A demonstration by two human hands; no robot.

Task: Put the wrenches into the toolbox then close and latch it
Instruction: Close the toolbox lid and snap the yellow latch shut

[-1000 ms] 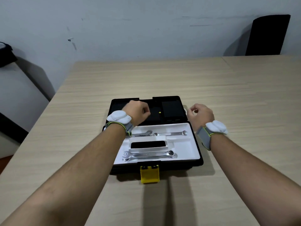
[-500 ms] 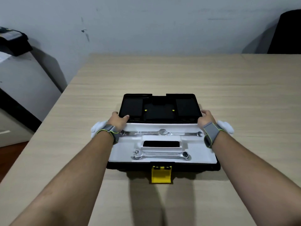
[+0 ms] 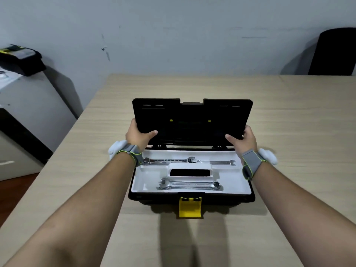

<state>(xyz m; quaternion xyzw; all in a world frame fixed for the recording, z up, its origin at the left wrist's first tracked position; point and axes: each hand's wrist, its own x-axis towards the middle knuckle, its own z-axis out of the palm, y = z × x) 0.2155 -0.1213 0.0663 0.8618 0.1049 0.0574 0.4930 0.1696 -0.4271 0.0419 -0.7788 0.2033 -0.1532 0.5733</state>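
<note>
A black toolbox (image 3: 192,198) sits on the wooden table, holding a white inner tray (image 3: 229,182). Three silver wrenches lie in the tray: two end to end along the back (image 3: 167,160) (image 3: 217,162) and one at the front (image 3: 189,185). The black lid (image 3: 192,120) is raised, tilted up from its rear hinge. My left hand (image 3: 139,135) grips the lid's left edge, thumb on its inner face. My right hand (image 3: 243,138) grips the lid's right edge the same way. A yellow latch (image 3: 190,207) hangs down at the front.
The light wooden table (image 3: 289,122) extends to the right and far side. A grey cabinet (image 3: 28,116) with a black device (image 3: 21,58) on top stands at the left. A black chair back (image 3: 335,53) is against the wall at far right.
The lid lay flat open behind the box; both hands took hold of its side edges and have swung it up toward me.
</note>
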